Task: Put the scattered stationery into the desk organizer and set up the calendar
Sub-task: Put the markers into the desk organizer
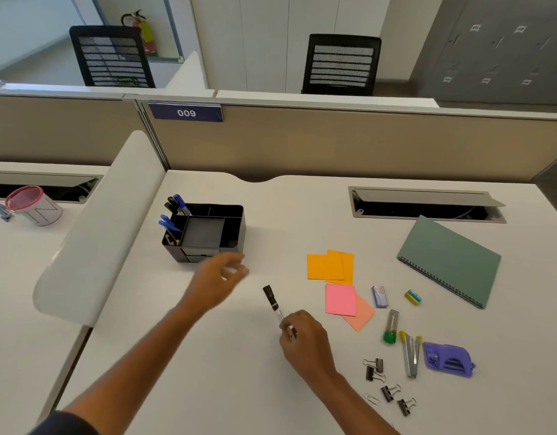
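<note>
The step in hand looks like clearing pens: the right hand (pixel 302 335) pinches a black marker (pixel 274 304) by its lower end, fingers curled round it, the cap end pointing up and away toward the organizer (pixel 205 233). The marker sits over the bare desk (pixel 270 215), between the organizer and the sticky notes (pixel 330 266). Next it likely needs carrying left and away, then tipping upright into the pen slot where blue pens (pixel 179 205) already stand. The left hand (pixel 219 279) reaches out just in front of the organizer, blurred; its fingers seem loosely curled and apart, holding nothing I can make out. The green calendar (pixel 449 262) lies flat to the right, not yet set up
</note>
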### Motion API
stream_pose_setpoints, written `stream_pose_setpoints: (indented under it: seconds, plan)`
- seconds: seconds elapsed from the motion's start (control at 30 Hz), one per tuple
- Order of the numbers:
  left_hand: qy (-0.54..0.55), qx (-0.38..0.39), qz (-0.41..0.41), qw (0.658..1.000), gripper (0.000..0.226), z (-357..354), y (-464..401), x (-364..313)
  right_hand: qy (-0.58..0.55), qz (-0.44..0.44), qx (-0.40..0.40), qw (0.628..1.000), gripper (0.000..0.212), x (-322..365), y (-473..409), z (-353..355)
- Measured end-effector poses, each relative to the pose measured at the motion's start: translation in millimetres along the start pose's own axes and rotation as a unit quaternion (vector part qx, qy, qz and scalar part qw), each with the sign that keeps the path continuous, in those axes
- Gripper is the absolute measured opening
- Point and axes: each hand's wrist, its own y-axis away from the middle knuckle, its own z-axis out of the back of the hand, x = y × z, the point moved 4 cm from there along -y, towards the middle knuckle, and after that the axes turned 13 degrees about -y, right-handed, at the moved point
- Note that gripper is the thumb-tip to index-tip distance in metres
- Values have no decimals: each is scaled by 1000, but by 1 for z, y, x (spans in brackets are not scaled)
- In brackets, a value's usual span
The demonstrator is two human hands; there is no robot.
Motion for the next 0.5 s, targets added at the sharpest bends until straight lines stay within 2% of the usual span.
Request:
stream_pose_setpoints:
  seconds: [0.03,0.1,0.23,0.33,0.5]
  plan:
    - [4,40,2,999,34,-12,7,-6,-12,20,-7,1000,17,7,-1,5]
    - [18,66,1,998,37,-27,17,-18,-23,56,-12,998,14,19,-3,12]
    - [48,47,12,998,31,-30,24,-34,-21,114,-14,993,10,34,-4,20]
    - [78,30,8,997,23,-20,24,-40,-26,125,-7,992,12,36,-6,21]
    - [84,-27,-1,996,21,15,12,-36,-41,118,15,992,38,39,-5,23]
